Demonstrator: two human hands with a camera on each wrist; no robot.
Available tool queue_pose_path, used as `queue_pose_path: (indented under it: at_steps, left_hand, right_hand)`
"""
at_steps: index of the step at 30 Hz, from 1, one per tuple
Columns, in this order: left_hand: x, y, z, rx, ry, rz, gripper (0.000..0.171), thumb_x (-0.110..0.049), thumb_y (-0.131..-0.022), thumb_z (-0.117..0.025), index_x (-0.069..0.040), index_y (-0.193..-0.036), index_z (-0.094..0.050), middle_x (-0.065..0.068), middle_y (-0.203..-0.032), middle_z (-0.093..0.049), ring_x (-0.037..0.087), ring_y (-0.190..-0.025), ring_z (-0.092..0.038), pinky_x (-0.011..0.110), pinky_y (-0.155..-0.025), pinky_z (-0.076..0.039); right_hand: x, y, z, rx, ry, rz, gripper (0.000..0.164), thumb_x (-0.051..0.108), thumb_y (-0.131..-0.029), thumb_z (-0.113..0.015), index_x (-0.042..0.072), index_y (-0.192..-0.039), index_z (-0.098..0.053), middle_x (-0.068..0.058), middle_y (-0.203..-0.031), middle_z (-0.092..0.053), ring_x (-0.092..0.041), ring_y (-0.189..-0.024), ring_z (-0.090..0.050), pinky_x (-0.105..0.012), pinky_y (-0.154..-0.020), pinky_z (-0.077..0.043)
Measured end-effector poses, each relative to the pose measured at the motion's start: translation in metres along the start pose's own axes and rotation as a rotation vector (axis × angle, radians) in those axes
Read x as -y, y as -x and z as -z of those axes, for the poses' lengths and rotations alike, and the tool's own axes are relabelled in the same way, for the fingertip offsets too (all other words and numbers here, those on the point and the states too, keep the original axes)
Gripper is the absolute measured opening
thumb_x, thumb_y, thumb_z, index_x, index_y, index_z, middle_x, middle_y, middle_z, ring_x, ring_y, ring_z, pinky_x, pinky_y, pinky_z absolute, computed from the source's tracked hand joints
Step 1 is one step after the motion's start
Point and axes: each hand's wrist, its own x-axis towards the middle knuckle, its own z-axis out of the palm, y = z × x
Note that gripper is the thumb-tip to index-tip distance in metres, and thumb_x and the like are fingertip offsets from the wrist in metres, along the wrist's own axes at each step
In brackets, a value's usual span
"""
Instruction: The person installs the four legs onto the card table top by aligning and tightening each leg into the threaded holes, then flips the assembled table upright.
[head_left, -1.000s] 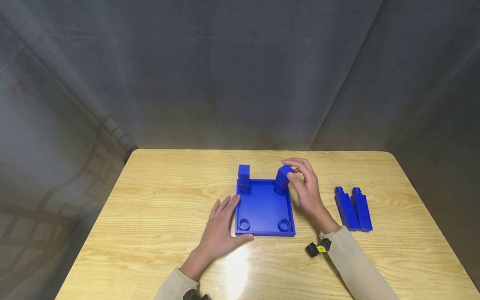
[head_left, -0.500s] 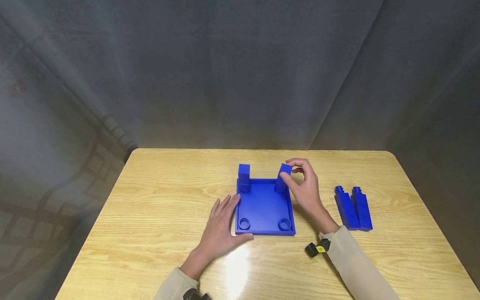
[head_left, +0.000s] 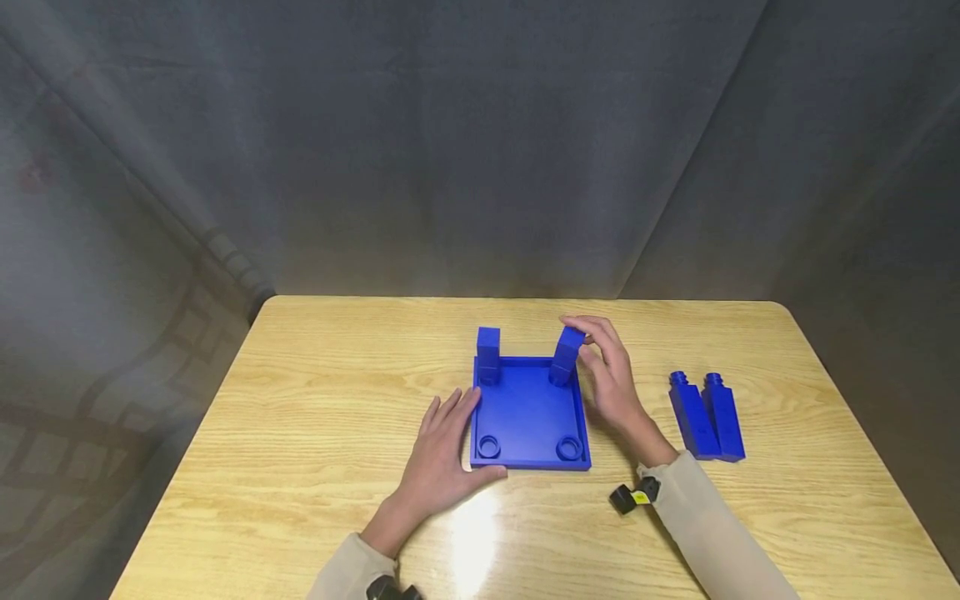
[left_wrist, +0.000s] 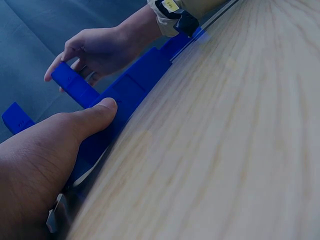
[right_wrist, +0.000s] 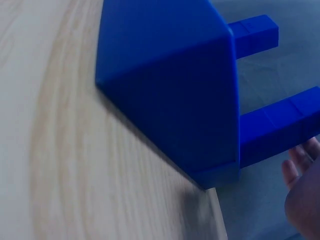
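Note:
A square blue panel with a raised rim (head_left: 531, 417) lies on the table, a round socket at each near corner. My left hand (head_left: 438, 475) steadies its near-left corner, fingers straight along the left side and thumb against the front edge. In the left wrist view that thumb (left_wrist: 95, 118) rests on the panel's side. At the far-right corner a blue square leg (head_left: 566, 354) stands upright. Around its upper part my right hand (head_left: 617, 379) is loosely spread, index finger behind the top and thumb by its right side. Another leg (head_left: 488, 354) stands at the far-left corner.
Two more blue legs with threaded ends lie side by side to the right of the right forearm, a left one (head_left: 693, 421) and a right one (head_left: 724, 421). The wooden table (head_left: 322, 417) ends at a grey curtain (head_left: 450, 167) behind.
My right thumb swung left across the far-right leg's front and then back to its right side, fingers moving oppositely. The leg turned early on, then kept its angle. My left hand stayed put.

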Motion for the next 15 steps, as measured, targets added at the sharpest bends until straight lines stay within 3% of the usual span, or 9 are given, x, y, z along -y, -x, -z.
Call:
queue_pose_path:
  at_steps: [7,13,15]
  left_hand:
    - [-0.0001,0.0009,-0.0001,0.015,0.010,0.023,0.122,-0.069,-0.081,-0.087,-0.015,-0.176,-0.032,0.015,-0.177,-0.039,0.039,-0.165,-0.033,0.059,-0.139,-0.015]
    - [0.0003,0.0008,-0.0005,0.021,0.019,0.037,0.123,-0.067,-0.080,-0.088,-0.014,-0.176,-0.032,0.014,-0.178,-0.038,0.037,-0.167,-0.031,0.056,-0.140,-0.012]
    - [0.0003,0.0008,-0.0007,0.023,0.022,0.040,0.123,-0.067,-0.080,-0.088,-0.014,-0.176,-0.032,0.014,-0.178,-0.038,0.036,-0.167,-0.030,0.056,-0.140,-0.012]
  right_hand:
    - [0.0011,0.0002,0.0004,-0.014,-0.006,-0.024,0.034,-0.004,-0.105,-0.057,-0.004,-0.135,-0.073,-0.023,-0.137,-0.065,-0.009,-0.131,-0.057,-0.034,-0.102,-0.045]
    - [0.0006,-0.0001,-0.0007,-0.038,-0.009,-0.040,0.031,-0.007,-0.101,-0.068,-0.006,-0.133,-0.070,-0.024,-0.134,-0.067,-0.010,-0.129,-0.058,-0.028,-0.101,-0.047]
    - [-0.0006,0.0001,-0.0010,-0.052,-0.009,-0.050,0.031,-0.007,-0.100,-0.071,-0.006,-0.130,-0.070,-0.024,-0.133,-0.067,-0.010,-0.128,-0.058,-0.032,-0.100,-0.048]
